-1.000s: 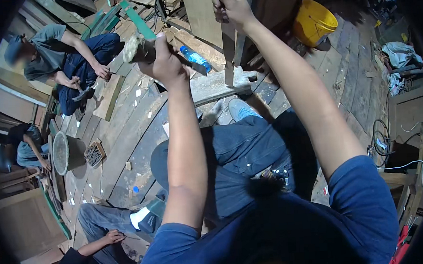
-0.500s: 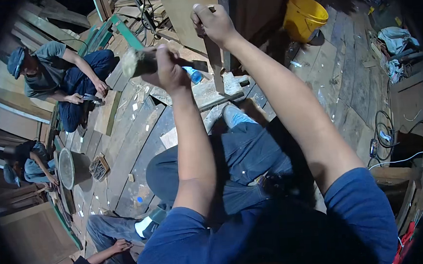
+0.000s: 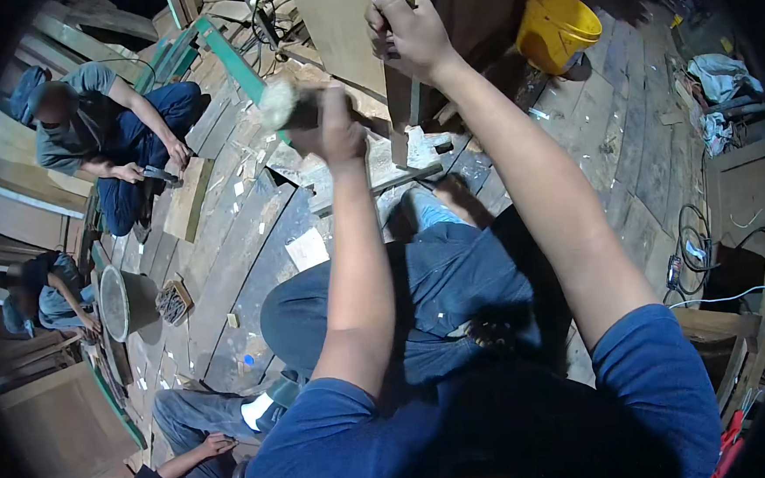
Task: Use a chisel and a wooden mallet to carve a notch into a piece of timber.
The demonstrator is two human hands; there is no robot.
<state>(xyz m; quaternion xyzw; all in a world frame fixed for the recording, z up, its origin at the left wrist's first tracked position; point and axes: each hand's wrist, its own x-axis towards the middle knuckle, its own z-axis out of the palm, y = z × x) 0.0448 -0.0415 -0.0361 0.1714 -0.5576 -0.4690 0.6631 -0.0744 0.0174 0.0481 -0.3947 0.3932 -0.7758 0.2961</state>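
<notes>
My left hand (image 3: 334, 137) is closed round a thick, blurred wooden mallet (image 3: 279, 105), its pale, rough end toward the left. In my raised right hand (image 3: 412, 36) is an upright chisel (image 3: 400, 128), long and flat-bladed; the fist wraps its upper part. Its lower end meets a pale notched board (image 3: 366, 177) lying on the floor just beyond my feet. The mallet is to the left of the chisel and apart from it. Part of the board is hidden behind my left hand and forearm.
A yellow bucket (image 3: 554, 29) stands at the far right beside a wooden panel (image 3: 343, 31). To the left, a person (image 3: 101, 142) holds a hammer over a plank (image 3: 189, 203). Nearer are a grey bucket (image 3: 117, 305) and a box of nails (image 3: 174, 303). Two other people sit at the left.
My left hand and the mallet have moved right and slightly down, nearer the chisel. My right hand has shifted a little right and up, still gripping the chisel.
</notes>
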